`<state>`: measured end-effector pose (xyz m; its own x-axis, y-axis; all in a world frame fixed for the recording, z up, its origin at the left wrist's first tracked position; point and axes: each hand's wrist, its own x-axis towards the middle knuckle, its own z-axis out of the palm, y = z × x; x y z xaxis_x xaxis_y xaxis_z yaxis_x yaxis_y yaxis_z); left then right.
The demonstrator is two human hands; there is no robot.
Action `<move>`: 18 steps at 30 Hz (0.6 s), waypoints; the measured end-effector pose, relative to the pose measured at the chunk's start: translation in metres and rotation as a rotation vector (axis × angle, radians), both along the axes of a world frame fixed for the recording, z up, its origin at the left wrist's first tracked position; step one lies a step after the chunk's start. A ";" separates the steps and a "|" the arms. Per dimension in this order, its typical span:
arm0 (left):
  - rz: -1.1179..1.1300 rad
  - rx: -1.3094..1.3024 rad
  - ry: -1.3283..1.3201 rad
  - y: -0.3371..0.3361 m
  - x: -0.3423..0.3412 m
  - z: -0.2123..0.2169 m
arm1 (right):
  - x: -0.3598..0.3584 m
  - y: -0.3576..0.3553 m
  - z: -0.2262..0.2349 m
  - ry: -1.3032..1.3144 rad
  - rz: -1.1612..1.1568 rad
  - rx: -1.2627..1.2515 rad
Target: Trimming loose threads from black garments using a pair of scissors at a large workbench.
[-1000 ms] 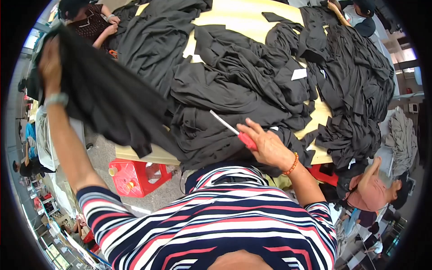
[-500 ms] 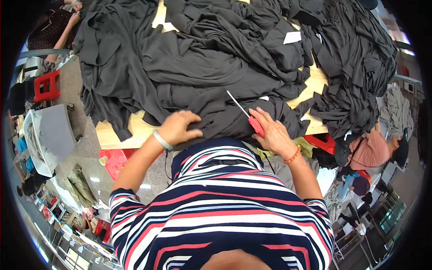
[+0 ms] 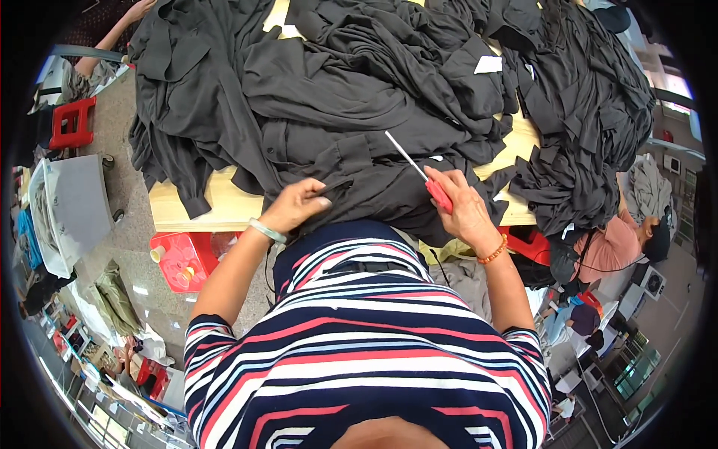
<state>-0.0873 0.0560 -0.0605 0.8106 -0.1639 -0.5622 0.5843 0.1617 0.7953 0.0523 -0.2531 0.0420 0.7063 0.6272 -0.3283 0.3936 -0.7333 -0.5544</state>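
Note:
A dark grey garment [image 3: 374, 198] lies bunched along the near table edge, right in front of me. At its left part, my left hand [image 3: 295, 206] is closed, with a fold of the cloth between thumb and fingers. My right hand [image 3: 465, 209] is wrapped round a red-handled tool [image 3: 440, 196], its slim straight metal end [image 3: 406, 155] pointing up and left above the cloth. Most of the handle is hidden by my fingers, so its exact kind does not show. A buttoned strip [image 3: 270, 150] shows on the cloth beyond my left hand.
Heaps of dark garments [image 3: 594, 97] cover much of the pale wooden table [image 3: 202, 213]. White tags [image 3: 488, 64] stick out of them. Below the table's left edge stands a red stool [image 3: 179, 258]; a wheeled white bin [image 3: 82, 209] is farther left. Other people [image 3: 613, 243] sit nearby.
My left hand's thumb and fingers have come together on the cloth. My right hand has shifted slightly right and up with the red-handled tool.

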 end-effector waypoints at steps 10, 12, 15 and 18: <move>0.276 -0.231 0.017 -0.035 0.019 -0.027 | -0.037 0.013 0.057 0.298 0.296 -0.028; 0.339 -0.290 0.050 -0.031 0.010 -0.032 | -0.041 0.014 0.057 0.288 0.328 0.046; 0.415 -0.118 -0.057 -0.026 -0.008 -0.034 | -0.034 0.020 0.062 0.287 0.333 -0.054; 0.284 0.730 -0.283 -0.027 -0.030 0.000 | -0.025 0.018 0.060 0.271 0.295 -0.091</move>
